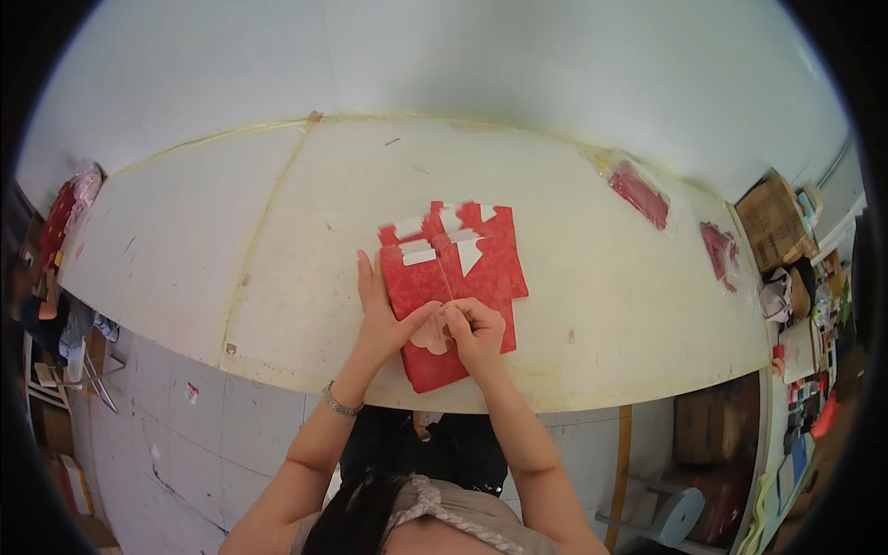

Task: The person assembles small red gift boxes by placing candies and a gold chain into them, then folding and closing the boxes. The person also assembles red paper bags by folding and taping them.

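A flat red cardboard sheet [453, 287] lies on the table [601, 305] near its front edge. The left hand [384, 319] presses flat on the sheet's left side, thumb out. The right hand [476, 333], curled, pinches its lower middle fold.

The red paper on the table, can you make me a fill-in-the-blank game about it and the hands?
1. The flat paper cutout under both hands is coloured ____.
2. The left hand has a silver ____ on its wrist.
3. The right hand pinches the cutout's pale scalloped flap with its ____.
4. The cutout lies on a cream ____ with a rounded edge.

Missing words: red; bracelet; fingertips; table
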Available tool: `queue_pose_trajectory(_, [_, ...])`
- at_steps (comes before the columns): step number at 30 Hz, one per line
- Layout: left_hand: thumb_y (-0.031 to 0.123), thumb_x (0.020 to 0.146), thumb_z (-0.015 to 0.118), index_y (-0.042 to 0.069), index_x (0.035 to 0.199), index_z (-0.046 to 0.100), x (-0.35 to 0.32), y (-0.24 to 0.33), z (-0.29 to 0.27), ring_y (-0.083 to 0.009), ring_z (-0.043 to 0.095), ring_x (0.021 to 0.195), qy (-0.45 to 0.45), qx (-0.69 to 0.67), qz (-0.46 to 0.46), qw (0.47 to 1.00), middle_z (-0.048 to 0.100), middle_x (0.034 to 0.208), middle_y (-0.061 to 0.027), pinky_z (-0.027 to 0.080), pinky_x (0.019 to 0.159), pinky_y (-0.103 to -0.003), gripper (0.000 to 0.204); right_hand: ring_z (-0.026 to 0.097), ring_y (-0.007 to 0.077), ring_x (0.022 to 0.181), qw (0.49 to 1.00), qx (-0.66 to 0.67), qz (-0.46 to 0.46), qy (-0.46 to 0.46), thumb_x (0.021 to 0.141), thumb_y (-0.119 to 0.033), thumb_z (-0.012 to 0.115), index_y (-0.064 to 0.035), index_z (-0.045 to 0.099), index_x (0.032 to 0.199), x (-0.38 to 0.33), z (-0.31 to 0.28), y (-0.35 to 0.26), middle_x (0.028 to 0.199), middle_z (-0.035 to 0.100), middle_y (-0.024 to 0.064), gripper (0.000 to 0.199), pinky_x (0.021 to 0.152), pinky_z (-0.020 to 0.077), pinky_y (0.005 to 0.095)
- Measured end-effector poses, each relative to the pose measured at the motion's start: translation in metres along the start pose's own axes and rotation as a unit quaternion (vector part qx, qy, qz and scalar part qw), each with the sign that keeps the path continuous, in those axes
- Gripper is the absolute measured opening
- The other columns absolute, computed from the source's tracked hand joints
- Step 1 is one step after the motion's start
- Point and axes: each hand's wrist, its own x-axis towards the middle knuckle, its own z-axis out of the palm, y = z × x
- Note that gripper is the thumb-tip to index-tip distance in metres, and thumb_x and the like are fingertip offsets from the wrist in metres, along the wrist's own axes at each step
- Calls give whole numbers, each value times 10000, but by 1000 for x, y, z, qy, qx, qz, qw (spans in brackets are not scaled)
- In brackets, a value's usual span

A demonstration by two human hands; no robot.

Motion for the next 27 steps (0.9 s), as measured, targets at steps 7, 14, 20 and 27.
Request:
queue_pose_trajectory(7, [134,710,785,40,1390,238,8,12,-2,-273,376,1274,-58,-354,-183,915,379,1346,-194,371,1013,-413,877,542,55,545,972,-121,-202,27,833,-47,584,6,649,815,1,4,12,651,620,21,86,492,423,205])
queue_pose_trajectory(14, [-17,711,754,40,1291,334,-15,76,-22,-181,541,1071,-85,-203,16,975,531,1155,-105,459,894,-316,718,507,22,569,987,-136,29,79,876,-29,592,-16,602,848,31,-32,-108,621,569,-14,33,523,406,178])
queue_pose_trajectory(20, [-3,709,761,27,1181,470,-15,102,-25,-177,565,1022,-188,-133,163,959,571,1102,-126,466,862,-314,556,430,52,481,951,-302,53,49,871,-141,610,-10,606,846,59,-66,-117,606,520,-49,134,448,333,207])
queue_pose_trajectory(27, [-43,683,755,19,1257,436,-41,45,-60,-237,576,1069,-8,-264,16,964,557,1183,-124,499,879,-353,660,391,42,501,906,-252,294,170,837,-192,630,-78,528,664,-19,-192,-73,549,438,-36,231,435,306,229])
